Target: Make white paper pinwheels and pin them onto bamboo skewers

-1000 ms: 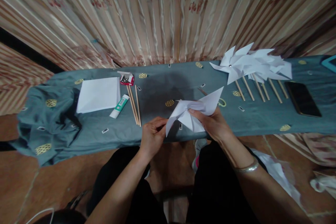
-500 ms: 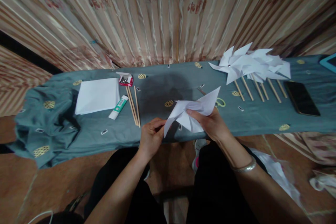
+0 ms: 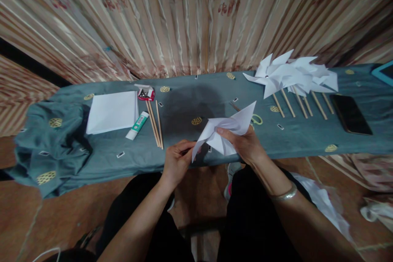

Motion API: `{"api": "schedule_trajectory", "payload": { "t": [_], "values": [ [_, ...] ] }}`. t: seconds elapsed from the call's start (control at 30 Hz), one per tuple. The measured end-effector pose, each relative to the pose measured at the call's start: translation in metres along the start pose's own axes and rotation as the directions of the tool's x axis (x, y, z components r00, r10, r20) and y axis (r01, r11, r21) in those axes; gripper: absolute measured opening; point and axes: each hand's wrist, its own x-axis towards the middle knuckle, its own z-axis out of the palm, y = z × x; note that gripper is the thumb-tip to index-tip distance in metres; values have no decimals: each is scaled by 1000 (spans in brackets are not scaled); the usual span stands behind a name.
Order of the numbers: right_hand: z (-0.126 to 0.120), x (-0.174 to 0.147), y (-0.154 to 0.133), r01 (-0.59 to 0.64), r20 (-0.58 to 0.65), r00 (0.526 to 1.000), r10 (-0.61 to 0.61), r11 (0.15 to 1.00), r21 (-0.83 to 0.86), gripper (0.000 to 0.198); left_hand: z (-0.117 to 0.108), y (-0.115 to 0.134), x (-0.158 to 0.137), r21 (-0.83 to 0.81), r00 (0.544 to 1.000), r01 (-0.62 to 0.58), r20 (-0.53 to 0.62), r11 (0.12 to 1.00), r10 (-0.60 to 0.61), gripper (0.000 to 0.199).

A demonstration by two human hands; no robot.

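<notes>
A white paper pinwheel (image 3: pixel 225 135) with folded blades is held up over the table's front edge. My right hand (image 3: pixel 242 141) grips its right side, thumb pressed on the folded centre and fingers hidden behind the paper. At the lower left blade, my left hand (image 3: pixel 179 157) is closed, with its fingertips partly behind the paper. Just beyond the pinwheel lie scissors with pale green handles (image 3: pixel 256 119), partly covered by it.
Left on the cloth-covered table (image 3: pixel 184 106) are a paper stack (image 3: pixel 112 112), a glue stick (image 3: pixel 137 125), a small red box of metal pins (image 3: pixel 146 93) and wooden sticks (image 3: pixel 159 125). Several finished pinwheels (image 3: pixel 294 73) on sticks lie at right, beside a black phone (image 3: pixel 351 114).
My left fingers have slid slightly further behind the lower left blade. The pinwheel and my right hand stay nearly still; the view has shifted a little.
</notes>
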Motion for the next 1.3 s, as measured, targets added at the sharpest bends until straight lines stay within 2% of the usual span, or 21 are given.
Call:
{"api": "schedule_trajectory", "payload": {
  "t": [0.17, 0.3, 0.43, 0.53, 0.8, 0.97, 1.1, 1.2, 1.3],
  "values": [
    [-2, 0, -2, 3, 17, 1000, -2, 999, -32, 30, 4, -3, -5, -132, 989, 145, 26, 980, -143, 19],
    [-7, -2, -2, -10, 49, 999, 14, 997, -74, 28, 9, -6, -13, -229, 953, 291, 151, 929, -262, 32],
    [-11, -5, 1, -45, 106, 993, 53, 996, -78, 26, 11, -11, -21, -259, 920, 367, 244, 893, -307, 42],
    [-10, -6, 2, -70, 136, 987, 80, 994, -82, 26, 10, -15, -26, -278, 916, 369, 270, 887, -296, 40],
    [-6, -6, 9, -119, 159, 978, 135, 987, -108, 34, 7, -19, -32, -308, 927, 354, 243, 883, -286, 36],
    [-4, -7, 10, -139, 153, 977, 148, 988, -73, 37, 7, -14, -33, -322, 904, 416, 253, 851, -346, 41],
    [-2, -8, 5, -151, 116, 980, 160, 985, -86, 37, 3, -12, -31, -374, 883, 463, 268, 804, -384, 37],
    [-2, -9, 3, -142, 115, 981, 155, 983, -113, 36, -1, -8, -27, -501, 900, 434, 208, 749, -382, 45],
    [0, -12, 4, -139, 141, 975, 169, 969, -203, 33, -5, -5, -24, -560, 944, 324, 142, 763, -298, 62]
  ]
}}
